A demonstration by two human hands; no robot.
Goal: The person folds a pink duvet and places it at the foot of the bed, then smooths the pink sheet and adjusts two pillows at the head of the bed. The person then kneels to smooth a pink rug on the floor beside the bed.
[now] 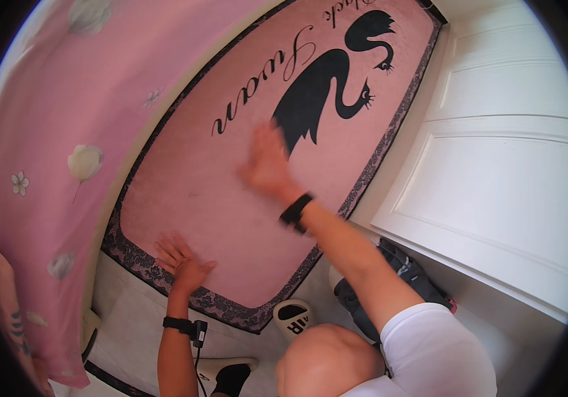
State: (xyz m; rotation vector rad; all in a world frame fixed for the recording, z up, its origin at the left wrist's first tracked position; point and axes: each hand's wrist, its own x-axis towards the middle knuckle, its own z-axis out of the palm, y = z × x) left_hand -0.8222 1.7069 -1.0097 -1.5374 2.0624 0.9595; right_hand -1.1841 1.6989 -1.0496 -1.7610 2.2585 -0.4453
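A pink rug (204, 198) with a black lace-patterned border covers the floor, printed with two black swans (309, 89) and cursive lettering. My left hand (182, 263) rests on its near left corner area, fingers spread, holding nothing. Farther up the rug is my right hand (266, 164), blurred, just below the larger swan's tail. Nothing shows in it, and whether it touches the rug cannot be told. Both wrists wear black straps; the left one carries a small device with a cable.
Pink floral bedding (50, 149) hangs along the left. White cabinet panels (487, 188) line the right side, with a dark fabric item (408, 273) on the floor below. Cream slides (289, 317) with black socks in them are near my knee, on pale flooring (130, 302).
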